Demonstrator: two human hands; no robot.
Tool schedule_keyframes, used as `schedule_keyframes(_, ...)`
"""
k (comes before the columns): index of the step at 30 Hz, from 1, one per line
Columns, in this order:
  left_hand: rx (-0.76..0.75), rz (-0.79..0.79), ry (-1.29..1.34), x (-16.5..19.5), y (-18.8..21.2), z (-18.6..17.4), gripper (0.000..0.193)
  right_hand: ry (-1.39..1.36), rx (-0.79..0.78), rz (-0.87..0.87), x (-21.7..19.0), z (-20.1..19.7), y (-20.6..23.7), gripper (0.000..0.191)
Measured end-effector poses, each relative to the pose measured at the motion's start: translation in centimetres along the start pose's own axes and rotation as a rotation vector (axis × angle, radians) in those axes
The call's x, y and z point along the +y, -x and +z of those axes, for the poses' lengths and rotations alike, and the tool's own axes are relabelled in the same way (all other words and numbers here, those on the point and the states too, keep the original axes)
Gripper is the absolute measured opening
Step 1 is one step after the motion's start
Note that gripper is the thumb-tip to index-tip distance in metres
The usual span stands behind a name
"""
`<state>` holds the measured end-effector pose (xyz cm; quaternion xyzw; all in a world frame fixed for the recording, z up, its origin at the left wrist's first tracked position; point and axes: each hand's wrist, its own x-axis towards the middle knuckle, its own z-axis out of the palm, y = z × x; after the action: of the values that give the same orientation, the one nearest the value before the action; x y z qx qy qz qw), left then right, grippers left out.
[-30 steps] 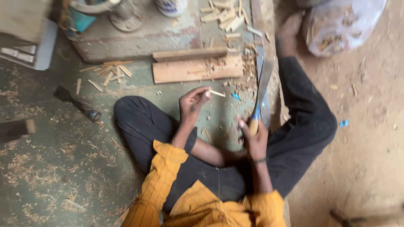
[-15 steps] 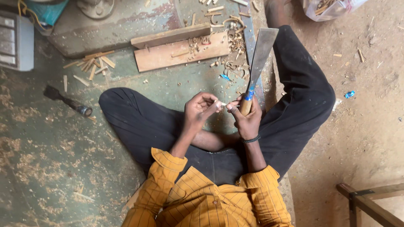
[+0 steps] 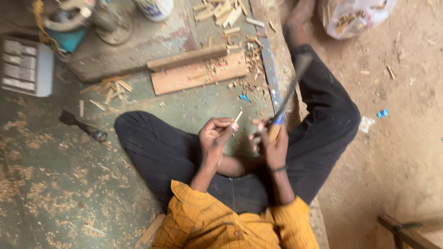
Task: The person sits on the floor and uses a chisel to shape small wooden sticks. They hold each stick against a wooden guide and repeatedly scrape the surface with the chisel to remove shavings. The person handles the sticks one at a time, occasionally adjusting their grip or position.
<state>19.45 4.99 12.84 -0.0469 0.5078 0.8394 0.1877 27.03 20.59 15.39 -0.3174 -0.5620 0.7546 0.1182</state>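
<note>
Here the left hand [image 3: 216, 137] pinches a thin wooden sliver [image 3: 237, 117] by its lower end; light and brittle, it probably wants a gentle hold. The right hand [image 3: 273, 143] is closed on the blurred machete [image 3: 287, 99] at its handle.

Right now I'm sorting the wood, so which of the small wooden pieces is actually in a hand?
The thin pale stick pinched in the left hand. The other wood slivers and offcuts lie loose on the floor.

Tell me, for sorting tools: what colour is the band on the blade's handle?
Blue, on the blade's handle in the right hand; head view, the only one.
</note>
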Motion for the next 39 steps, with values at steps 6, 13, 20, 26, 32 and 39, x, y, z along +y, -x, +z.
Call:
schedule_keyframes(6,0.142,0.197,-0.071,4.3,-0.4,2.1,0.016,0.469,-0.172,0.036,-2.0,2.8,6.1,0.030)
schedule_keyframes(13,0.160,0.266,-0.081,8.0,-0.3,2.5,0.016,0.490,-0.238,-0.108,-1.5,3.2,8.2,0.026)
schedule_keyframes(20,-0.035,0.286,-0.164,8.3,-0.1,2.2,0.013,0.502,-0.152,-0.112,-2.1,3.8,7.7,0.026)
schedule_keyframes(26,0.121,0.238,-0.169,8.3,1.2,3.3,0.013,0.493,-0.079,0.146,-4.1,3.9,6.4,0.027)
schedule_keyframes(32,0.155,0.722,-0.608,11.4,0.6,4.1,0.016,0.555,-0.180,-0.097,-4.5,3.8,8.6,0.028)
schedule_keyframes(39,0.051,0.983,-1.028,13.8,0.3,4.1,0.018,0.553,-0.198,-0.021,-4.0,3.9,9.4,0.025)
